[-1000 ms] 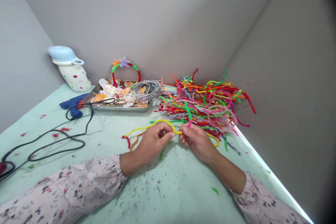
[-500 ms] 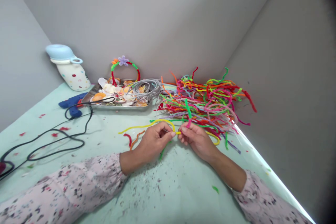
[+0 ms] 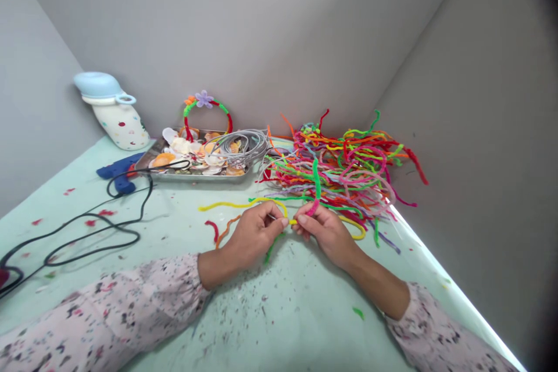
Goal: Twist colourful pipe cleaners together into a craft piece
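My left hand (image 3: pixel 253 232) is closed in a pinch on a yellow pipe cleaner (image 3: pixel 226 204), whose loose end trails to the left over the table. My right hand (image 3: pixel 329 235) pinches the same strand just to the right, with a short yellow stretch showing between the two hands. From the right fingers a pipe cleaner piece (image 3: pixel 317 180), green above and pink below, sticks up. How it joins the yellow one is hidden by the fingertips. Beside the left hand lie a red piece (image 3: pixel 213 230) and an orange piece (image 3: pixel 226 231).
Behind my right hand is a tangled heap of coloured pipe cleaners (image 3: pixel 344 171). A metal tray (image 3: pixel 196 178) holds shells, a coil of grey wire (image 3: pixel 246 145) and a flowered hoop (image 3: pixel 229 119). Farther left are a blue glue gun (image 3: pixel 117 170), its black cord (image 3: pixel 126 224) and a bottle (image 3: pixel 124 128).
Both hands have shifted slightly left. The green and pink piece stands a little higher, and the yellow pipe cleaner's loose end has moved slightly right.
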`<state>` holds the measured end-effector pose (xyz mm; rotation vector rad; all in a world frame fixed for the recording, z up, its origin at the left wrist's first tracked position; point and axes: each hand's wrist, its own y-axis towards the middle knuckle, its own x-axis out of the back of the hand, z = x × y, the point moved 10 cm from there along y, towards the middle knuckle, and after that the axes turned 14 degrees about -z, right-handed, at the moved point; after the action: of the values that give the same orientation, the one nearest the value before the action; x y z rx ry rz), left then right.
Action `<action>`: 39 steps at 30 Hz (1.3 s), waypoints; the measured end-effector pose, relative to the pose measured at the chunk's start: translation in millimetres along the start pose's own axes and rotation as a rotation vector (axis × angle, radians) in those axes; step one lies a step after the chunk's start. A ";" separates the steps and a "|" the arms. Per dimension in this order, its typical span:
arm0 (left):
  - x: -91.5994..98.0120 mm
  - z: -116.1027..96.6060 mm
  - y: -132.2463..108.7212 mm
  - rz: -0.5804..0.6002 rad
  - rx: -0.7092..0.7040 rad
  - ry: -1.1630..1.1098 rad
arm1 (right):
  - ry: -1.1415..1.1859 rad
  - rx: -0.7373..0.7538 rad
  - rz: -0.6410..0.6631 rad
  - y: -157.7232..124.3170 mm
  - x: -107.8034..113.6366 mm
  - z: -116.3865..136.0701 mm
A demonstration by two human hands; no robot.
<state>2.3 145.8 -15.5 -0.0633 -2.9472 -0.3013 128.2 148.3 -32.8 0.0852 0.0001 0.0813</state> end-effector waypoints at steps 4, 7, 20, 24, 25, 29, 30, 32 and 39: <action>0.4 1.4 0.1 -0.010 0.014 -0.001 | -0.056 0.040 -0.001 -0.5 -0.2 1.9; 1.2 2.5 0.3 -0.022 0.024 0.011 | -0.099 0.085 -0.008 -1.4 0.4 1.5; 7.5 1.3 0.7 -0.091 -0.011 0.127 | -0.317 0.412 -0.035 -12.3 -4.4 31.0; 7.4 3.2 1.3 -0.087 0.001 0.126 | -0.357 0.484 -0.021 -15.7 -6.9 36.2; 7.6 3.6 1.4 -0.089 0.002 0.130 | -0.363 0.495 -0.020 -16.3 -7.3 36.9; 8.0 5.2 1.8 -0.094 0.004 0.134 | -0.369 0.510 -0.015 -16.8 -8.0 38.1; 7.5 5.6 1.9 -0.091 0.009 0.128 | -0.367 0.499 -0.018 -16.0 -7.6 37.2; 6.1 6.1 2.0 -0.080 0.021 0.113 | -0.356 0.451 -0.036 -13.1 -5.3 33.1; 2.8 -5.2 -0.6 -0.040 -0.049 0.146 | -0.140 0.112 -0.062 -1.9 1.9 7.6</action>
<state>0.5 144.2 -10.1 0.0101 -2.7990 -0.3676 130.2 146.0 -25.4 0.2025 -0.1328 0.0130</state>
